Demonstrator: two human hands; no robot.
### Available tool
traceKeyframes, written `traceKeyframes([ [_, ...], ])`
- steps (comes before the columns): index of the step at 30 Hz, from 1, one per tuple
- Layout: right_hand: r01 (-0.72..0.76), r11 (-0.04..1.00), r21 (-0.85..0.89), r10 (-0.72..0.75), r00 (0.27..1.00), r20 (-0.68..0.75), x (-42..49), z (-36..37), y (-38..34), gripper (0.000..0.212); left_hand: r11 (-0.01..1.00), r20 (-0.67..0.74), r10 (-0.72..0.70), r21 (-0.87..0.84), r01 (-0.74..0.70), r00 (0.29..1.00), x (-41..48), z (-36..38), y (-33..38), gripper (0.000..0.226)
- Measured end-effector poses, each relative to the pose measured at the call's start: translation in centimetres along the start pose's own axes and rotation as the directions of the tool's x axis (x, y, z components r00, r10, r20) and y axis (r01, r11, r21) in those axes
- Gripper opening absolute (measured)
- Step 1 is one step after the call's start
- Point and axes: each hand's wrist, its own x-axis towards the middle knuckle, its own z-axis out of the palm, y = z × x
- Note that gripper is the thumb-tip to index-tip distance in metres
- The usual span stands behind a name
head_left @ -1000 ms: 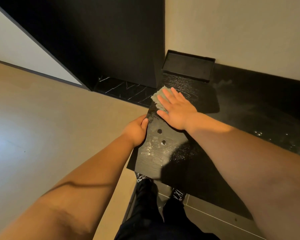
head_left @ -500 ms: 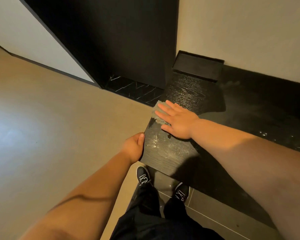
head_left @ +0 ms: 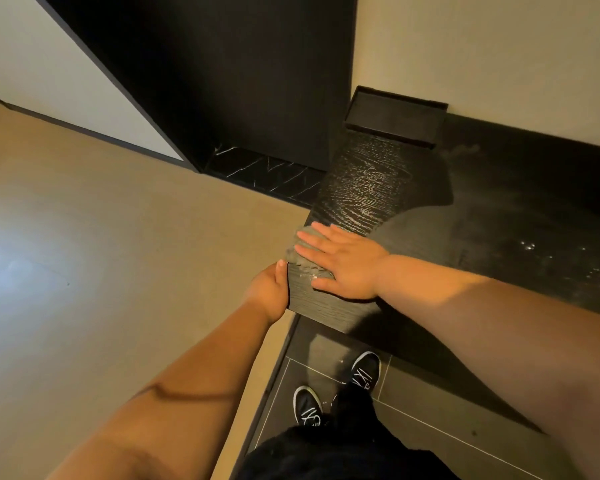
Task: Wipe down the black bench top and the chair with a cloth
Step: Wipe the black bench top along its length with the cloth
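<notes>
Right hand [head_left: 343, 261]: flat, fingers spread, palm pressing a grey cloth [head_left: 303, 261] onto the black tabletop [head_left: 364, 188]. Nothing is gripped; the cloth is pinned under the palm and fingers, close to the near left corner of the board.

Left hand [head_left: 269, 292]: curled over the left edge of the tabletop, thumb on top, just beside the cloth. It appears to be bracing the board.

Progress, as judged: the strip beyond the right hand shows streaked, shiny marks along the grain, which suggests it is damp from wiping. The short strip between the hand and the near edge looks dull, with pale specks beside the cloth, so it is likely unfinished. The wider dark surface [head_left: 534, 237] to the right carries smears and bright spots; whether these are dust or water cannot be told. No chair can be identified, so that half of the task looks outstanding.

Limits: most of the cloth lies under the hand. A shallow black tray [head_left: 395, 116] sits at the far end against the wall; its contents are not visible. Both shoes [head_left: 364, 370] stand on the tiled floor [head_left: 447, 410] below.
</notes>
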Motion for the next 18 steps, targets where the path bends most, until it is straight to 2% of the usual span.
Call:
traceKeyframes([
  [5, -0.296, 0.947, 0.126, 0.304, 0.951, -0.050, 1.3, -1.5, 0.4, 0.083, 1.000, 0.021, 0.021, 0.006, -0.021, 1.000, -0.6, 0.1, -1.1, 0.054],
  [7, -0.338, 0.931, 0.138, 0.349, 0.935, -0.064, 1.3, -1.0, -1.0, 0.083, 0.999, 0.043, 0.042, 0.015, -0.043, 0.998, -1.0, -0.1, -1.4, 0.052],
  [13, -0.156, 0.988, 0.017, 0.156, 0.987, -0.030, -1.5, 2.4, -6.4, 0.084, 0.986, 0.095, 0.143, 0.074, -0.151, 0.985, -2.3, -1.0, -3.2, 0.043],
  [18, -0.173, 0.985, 0.013, 0.173, 0.985, -0.012, -2.8, 1.8, -6.4, 0.077, 0.984, 0.114, 0.153, 0.075, -0.162, 0.982, -2.7, -1.3, -4.2, 0.038],
])
